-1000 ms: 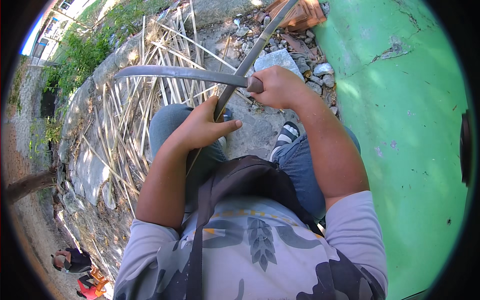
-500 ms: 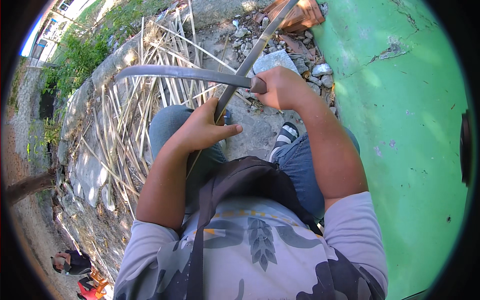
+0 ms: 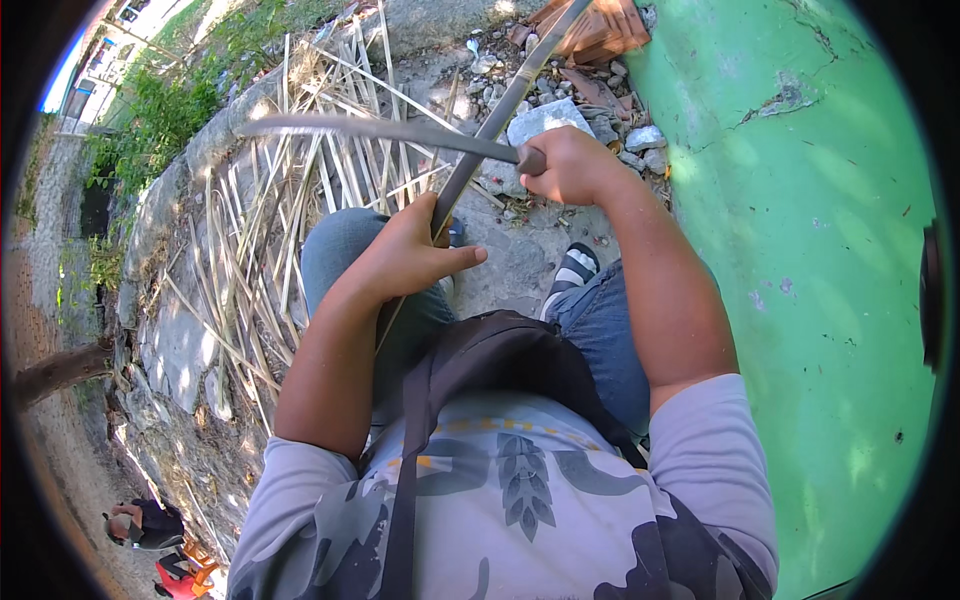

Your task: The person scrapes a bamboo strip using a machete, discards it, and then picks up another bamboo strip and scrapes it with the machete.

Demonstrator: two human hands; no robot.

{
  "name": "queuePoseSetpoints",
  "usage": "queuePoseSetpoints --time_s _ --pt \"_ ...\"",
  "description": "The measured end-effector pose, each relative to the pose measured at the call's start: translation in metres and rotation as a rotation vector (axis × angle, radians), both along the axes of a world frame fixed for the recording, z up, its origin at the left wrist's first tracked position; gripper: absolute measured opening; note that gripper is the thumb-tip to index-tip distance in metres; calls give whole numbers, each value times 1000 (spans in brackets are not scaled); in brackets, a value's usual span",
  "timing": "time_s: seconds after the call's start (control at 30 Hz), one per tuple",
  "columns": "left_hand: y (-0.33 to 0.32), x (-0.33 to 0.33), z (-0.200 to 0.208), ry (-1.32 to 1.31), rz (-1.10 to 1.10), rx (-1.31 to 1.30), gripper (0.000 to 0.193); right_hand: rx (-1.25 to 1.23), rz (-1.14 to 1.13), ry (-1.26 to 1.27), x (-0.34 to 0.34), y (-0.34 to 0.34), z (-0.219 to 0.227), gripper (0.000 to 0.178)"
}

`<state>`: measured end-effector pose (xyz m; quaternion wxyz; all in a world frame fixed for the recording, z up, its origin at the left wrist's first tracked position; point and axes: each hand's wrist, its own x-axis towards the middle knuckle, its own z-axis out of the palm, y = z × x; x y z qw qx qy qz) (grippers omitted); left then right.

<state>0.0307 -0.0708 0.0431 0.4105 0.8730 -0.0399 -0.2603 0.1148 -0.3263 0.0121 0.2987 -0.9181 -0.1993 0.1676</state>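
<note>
My right hand [image 3: 572, 165] is closed round the handle of a machete [image 3: 375, 128]. Its long, curved grey blade points left and crosses the upper part of a bamboo strip [image 3: 508, 100]. Whether the edge touches the strip I cannot tell. The long strip slants from the far top down between my knees. Lower down, my left hand [image 3: 415, 250] grips it, the thumb sticking out to the right and the other fingers mostly hidden underneath.
Many pale split strips [image 3: 265, 240] lie in a heap to the left. Ahead are rubble, a pale stone block [image 3: 545, 120] and reddish bricks [image 3: 605, 30]. A green painted surface [image 3: 800, 300] runs along my right. A person [image 3: 150, 525] is far off at lower left.
My right hand has shifted slightly right and up, and the machete blade has tilted, its tip rising a little and blurring. My left hand and the strip have hardly moved.
</note>
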Motion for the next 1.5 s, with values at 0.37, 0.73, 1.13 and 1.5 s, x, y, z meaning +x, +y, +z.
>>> queuePoseSetpoints --time_s 0.37,0.73,1.13,1.5 --pt "8 0 -4 45 17 -62 67 42 112 -118 -9 14 3 23" --pt "13 3 -5 92 100 -119 64 156 -25 -15 -12 23 -3 18" --pt "12 1 -6 113 97 -158 56 52 17 -101 -15 28 5 20" --pt "11 4 1 129 93 -160 57 133 -151 -34 -3 10 0 18"
